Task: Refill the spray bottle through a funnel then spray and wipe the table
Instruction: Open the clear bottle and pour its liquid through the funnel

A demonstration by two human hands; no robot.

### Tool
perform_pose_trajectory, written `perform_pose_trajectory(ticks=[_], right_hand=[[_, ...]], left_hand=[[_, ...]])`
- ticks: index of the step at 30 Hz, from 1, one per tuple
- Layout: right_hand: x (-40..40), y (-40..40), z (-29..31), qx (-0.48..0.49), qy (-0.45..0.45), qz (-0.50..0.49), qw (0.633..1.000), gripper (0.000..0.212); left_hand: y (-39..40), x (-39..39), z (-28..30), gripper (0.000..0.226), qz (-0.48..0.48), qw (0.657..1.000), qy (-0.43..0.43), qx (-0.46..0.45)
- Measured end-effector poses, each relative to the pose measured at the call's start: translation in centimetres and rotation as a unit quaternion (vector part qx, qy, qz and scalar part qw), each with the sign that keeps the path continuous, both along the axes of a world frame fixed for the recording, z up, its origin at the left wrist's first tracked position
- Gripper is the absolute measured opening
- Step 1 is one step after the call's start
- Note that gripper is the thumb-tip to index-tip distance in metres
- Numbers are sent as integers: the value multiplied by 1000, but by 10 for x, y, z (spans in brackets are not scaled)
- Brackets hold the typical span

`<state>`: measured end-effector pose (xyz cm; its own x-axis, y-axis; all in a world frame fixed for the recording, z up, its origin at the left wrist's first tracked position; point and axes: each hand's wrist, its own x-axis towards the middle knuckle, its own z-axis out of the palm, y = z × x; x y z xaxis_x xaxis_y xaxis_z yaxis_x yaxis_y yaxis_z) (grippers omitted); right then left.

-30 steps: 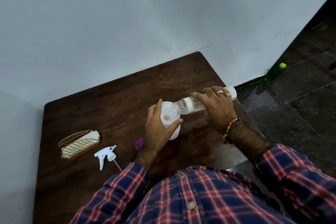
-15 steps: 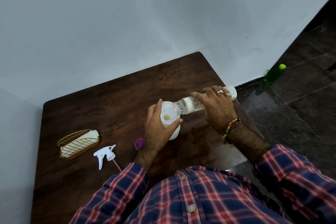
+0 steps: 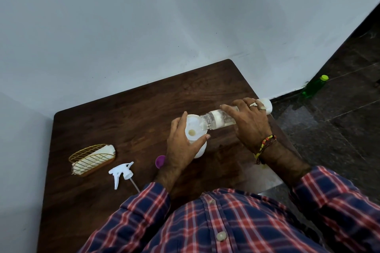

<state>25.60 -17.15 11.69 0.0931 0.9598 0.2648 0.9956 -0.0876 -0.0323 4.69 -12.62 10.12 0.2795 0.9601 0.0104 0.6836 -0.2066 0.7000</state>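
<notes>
The left hand (image 3: 181, 146) wraps the white spray bottle (image 3: 200, 148) beneath its funnel (image 3: 193, 127), on the table (image 3: 133, 119). The right hand (image 3: 249, 124) grips a tipped clear bottle (image 3: 213, 121), mouth over the funnel; any flow is too faint to tell. The trigger head (image 3: 121, 172) lies left of the grip.

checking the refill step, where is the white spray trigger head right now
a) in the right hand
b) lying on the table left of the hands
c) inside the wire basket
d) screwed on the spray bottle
b: the spray trigger head lies loose on the table, between the wire basket and the left hand.
</notes>
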Motion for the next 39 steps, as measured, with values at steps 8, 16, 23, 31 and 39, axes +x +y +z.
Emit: perform_pose_trajectory(ticks=[8, 16, 23, 31, 39], right_hand=[[0, 1, 1, 2, -2, 2, 1000, 67], [0, 1, 2, 11, -6, 5, 1000, 68], [1, 1, 0, 22, -9, 6, 1000, 68], [1, 1, -1, 17, -9, 6, 1000, 67], [1, 1, 1, 17, -3, 8, 1000, 67]], left_hand=[[1, 0, -1, 98, 2, 1000, 0, -2], [1, -1, -2, 99, 0, 1000, 0, 3], [0, -1, -1, 98, 1, 1000, -8, 9], [1, 0, -2, 98, -1, 1000, 2, -1], [1, 0, -1, 99, 1, 1000, 10, 0]])
